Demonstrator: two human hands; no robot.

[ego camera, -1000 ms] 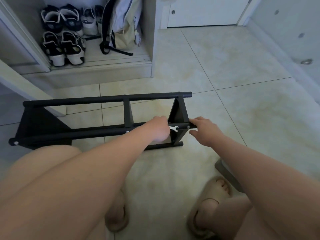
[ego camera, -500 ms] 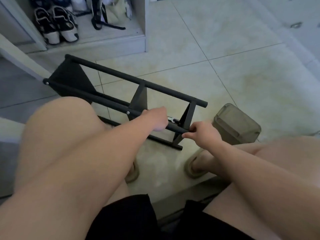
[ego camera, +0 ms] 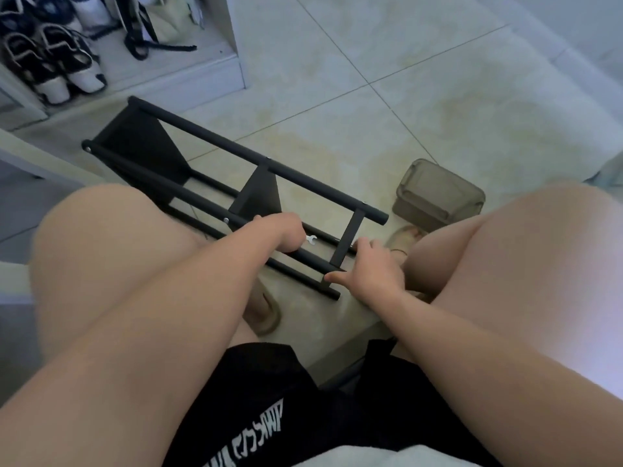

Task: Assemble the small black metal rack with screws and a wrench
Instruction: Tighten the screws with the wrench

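— Gripping the wrench (ego camera: 310, 240) in a closed fist like that, is the left hand (ego camera: 285, 232) set up well?

— Fairly. Its fingers are wrapped round the handle, so only the forked end pokes out, just above the near bar. I'd judge that short, small turns work best there, because the bars crowd the swing.

— And the right hand (ego camera: 374, 271)?

— It holds the end piece of the rack (ego camera: 261, 193), thumb stretched along the tip of the near bar, fingers reaching over toward the next bar. How tightly those fingers curl I cannot tell. Its job, I think, is to stop the frame shifting while the tool turns, so it should press down and stay out of the tool's path.

— Where does the rack sit?

— On the tiled floor (ego camera: 371, 45), between the person's knees, running away to the left. One screw (ego camera: 226, 220) shows silver on the near bar by the middle panel. The one being worked on is hidden behind the fist, so I'd check the tool is seated square before pulling.

— Anything further off?

— A greenish lidded box (ego camera: 438, 193) just past the rack's right end, and shoes (ego camera: 50, 69) on a low shelf at the back left.
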